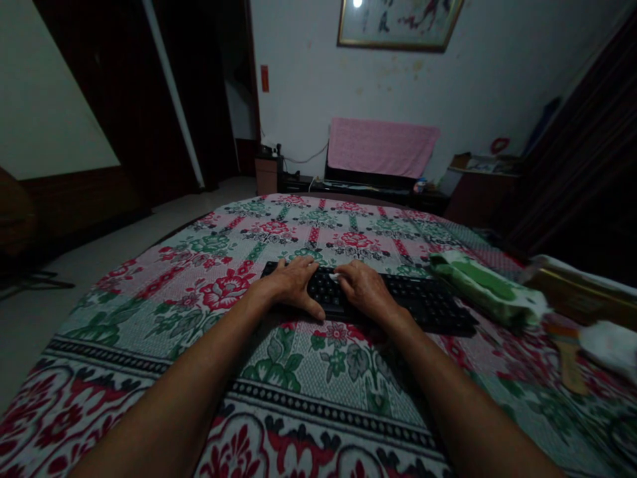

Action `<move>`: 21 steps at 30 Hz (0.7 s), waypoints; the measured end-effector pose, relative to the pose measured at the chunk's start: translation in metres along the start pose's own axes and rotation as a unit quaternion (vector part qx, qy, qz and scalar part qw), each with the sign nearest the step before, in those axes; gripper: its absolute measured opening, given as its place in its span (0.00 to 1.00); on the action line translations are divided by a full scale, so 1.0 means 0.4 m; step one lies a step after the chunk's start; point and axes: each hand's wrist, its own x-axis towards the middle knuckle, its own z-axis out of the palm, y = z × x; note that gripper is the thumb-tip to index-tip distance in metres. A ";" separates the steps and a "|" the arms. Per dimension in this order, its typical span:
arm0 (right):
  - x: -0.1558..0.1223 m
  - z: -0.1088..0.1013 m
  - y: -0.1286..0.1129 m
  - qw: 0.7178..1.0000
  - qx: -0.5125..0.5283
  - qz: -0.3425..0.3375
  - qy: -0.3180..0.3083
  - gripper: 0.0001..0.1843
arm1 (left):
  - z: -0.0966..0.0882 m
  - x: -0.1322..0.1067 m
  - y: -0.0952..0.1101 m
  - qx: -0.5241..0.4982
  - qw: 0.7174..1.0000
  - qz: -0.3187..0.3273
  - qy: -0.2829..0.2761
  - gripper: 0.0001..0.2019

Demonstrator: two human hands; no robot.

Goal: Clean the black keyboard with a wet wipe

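A black keyboard (423,302) lies across a flowered bedspread (209,285) in red, green and white. My left hand (291,284) lies flat on the keyboard's left end, fingers stretched over the keys and thumb along its front edge. My right hand (365,289) rests near the keyboard's middle with fingers curled, pinching a small white thing (334,275) against the keys; I cannot make out what it is.
A green-and-white folded cloth or packet (485,285) lies right of the keyboard. Further right are a wooden brush handle (572,362), a white cloth (610,345) and a box (580,289). Beyond the bed stands a low cabinet with a pink-covered screen (381,146).
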 end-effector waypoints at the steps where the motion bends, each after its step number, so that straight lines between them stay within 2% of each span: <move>1: -0.001 0.000 -0.002 1.000 -0.006 0.003 0.000 0.13 | -0.002 -0.002 0.003 0.004 1.000 -0.001 -0.002 0.55; 13: -0.002 -0.030 -0.047 0.993 -0.061 -0.082 -0.059 0.13 | -0.001 0.003 0.002 0.005 1.000 -0.003 -0.023 0.55; 21: 0.004 -0.019 -0.034 0.996 -0.081 -0.028 -0.037 0.16 | -0.006 -0.004 0.007 -0.022 1.000 -0.010 -0.011 0.52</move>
